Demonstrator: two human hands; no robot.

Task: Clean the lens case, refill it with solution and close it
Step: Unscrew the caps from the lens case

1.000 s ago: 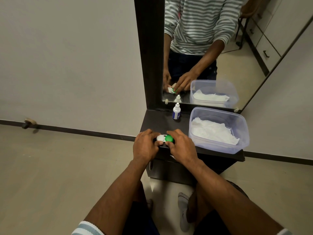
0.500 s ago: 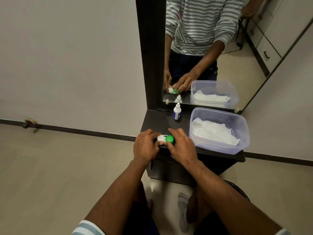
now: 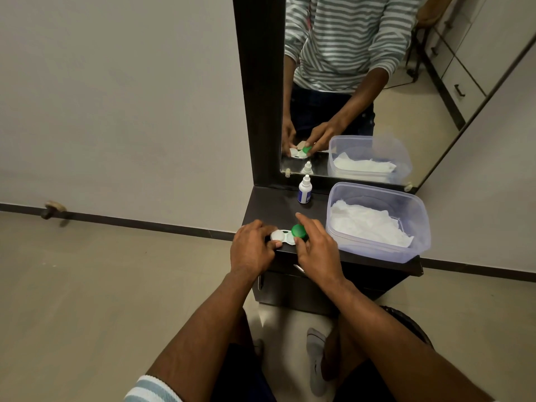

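A white lens case with a white cap on its left well lies near the front edge of a dark dresser top. My left hand pinches the case's left end. My right hand grips the green cap, which sits tilted and lifted off the right well, with the forefinger stretched out above it. A small white solution bottle with a blue label stands upright at the back, by the mirror.
A clear plastic tub holding white tissues stands on the right of the dresser top. A dark-framed mirror rises behind it and reflects my hands. The dresser's front edge and a drawer handle lie just under my hands.
The green cap has come up and tilted off the right well. My right forefinger has lifted away from the cap. The left hand stays on the case.
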